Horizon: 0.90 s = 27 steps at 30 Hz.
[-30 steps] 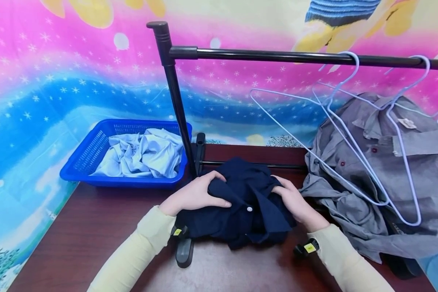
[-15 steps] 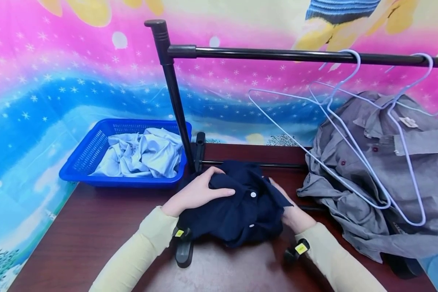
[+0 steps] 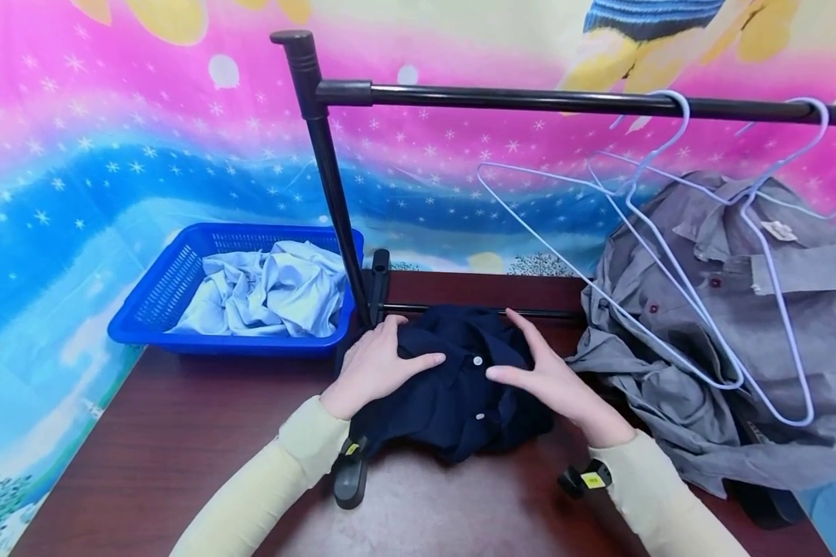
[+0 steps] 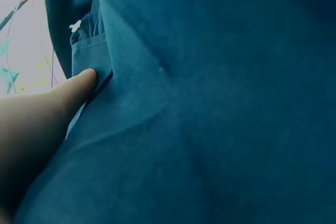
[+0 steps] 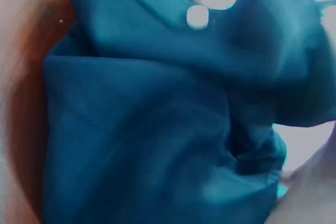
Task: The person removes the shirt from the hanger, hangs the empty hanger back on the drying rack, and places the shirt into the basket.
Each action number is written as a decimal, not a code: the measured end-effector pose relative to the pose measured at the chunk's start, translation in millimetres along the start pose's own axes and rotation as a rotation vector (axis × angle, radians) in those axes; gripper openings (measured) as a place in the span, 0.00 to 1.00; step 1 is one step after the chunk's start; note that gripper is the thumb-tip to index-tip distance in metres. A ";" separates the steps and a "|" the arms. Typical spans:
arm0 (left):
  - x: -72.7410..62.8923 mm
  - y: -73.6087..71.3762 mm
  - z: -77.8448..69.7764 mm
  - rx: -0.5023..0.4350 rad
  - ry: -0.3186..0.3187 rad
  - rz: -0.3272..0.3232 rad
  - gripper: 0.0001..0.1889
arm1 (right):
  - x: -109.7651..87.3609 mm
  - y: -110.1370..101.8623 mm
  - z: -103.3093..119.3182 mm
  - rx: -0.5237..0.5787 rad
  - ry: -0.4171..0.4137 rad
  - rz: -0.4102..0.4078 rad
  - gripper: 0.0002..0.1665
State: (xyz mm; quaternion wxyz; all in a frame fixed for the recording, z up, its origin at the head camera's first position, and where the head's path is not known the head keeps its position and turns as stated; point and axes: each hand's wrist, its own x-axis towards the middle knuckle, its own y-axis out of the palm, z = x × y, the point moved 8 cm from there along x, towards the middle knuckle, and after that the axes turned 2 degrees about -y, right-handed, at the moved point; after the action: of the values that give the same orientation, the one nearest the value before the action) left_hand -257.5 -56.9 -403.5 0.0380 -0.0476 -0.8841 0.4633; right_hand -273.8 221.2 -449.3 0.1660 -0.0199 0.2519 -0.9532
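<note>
In the head view a crumpled navy shirt (image 3: 453, 410) with white buttons lies on the table. My left hand (image 3: 369, 367) rests on its left side, thumb pointing across the cloth. That thumb touches the fabric beside a stitched edge in the left wrist view, where dark cloth (image 4: 210, 129) fills most of the picture. On the shirt's right side, my right hand (image 3: 553, 379) has thumb and forefinger spread wide, the thumb near a button. Folds of the shirt (image 5: 136, 129) and one button show close up in the right wrist view.
A blue basket (image 3: 167, 340) holding a light blue garment (image 3: 272, 290) stands at left. Beside it rises a black clothes rack (image 3: 330, 170). Pale hangers (image 3: 669, 302) hang from its bar, in front of a grey shirt (image 3: 759, 325) at right.
The right hand, partly hidden behind the shirt half a second ago, now lies over its right side with thumb spread. My left hand has shifted slightly right. The shirt's folds have been rearranged.
</note>
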 end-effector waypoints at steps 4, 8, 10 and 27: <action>-5.5 -16.4 -3.7 0.015 0.038 -0.098 0.46 | -17.9 14.9 45.5 -0.150 0.151 -0.006 0.68; -14.1 -23.0 -10.4 0.213 0.089 -0.103 0.48 | -12.6 18.0 40.9 -0.199 0.209 -0.013 0.72; -18.4 -21.8 -12.9 0.346 0.109 -0.074 0.49 | -8.2 18.2 35.0 -0.208 0.218 -0.015 0.74; -18.2 -5.3 -6.1 0.302 0.051 0.108 0.50 | 15.2 25.2 6.8 -0.091 0.306 0.075 0.69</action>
State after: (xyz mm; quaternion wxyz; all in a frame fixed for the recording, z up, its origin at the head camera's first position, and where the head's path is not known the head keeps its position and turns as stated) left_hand -239.1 -57.0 -396.2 0.0421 -0.1007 -0.7992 0.5911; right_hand -279.6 192.3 -456.4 0.1603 0.1273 0.3179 -0.9258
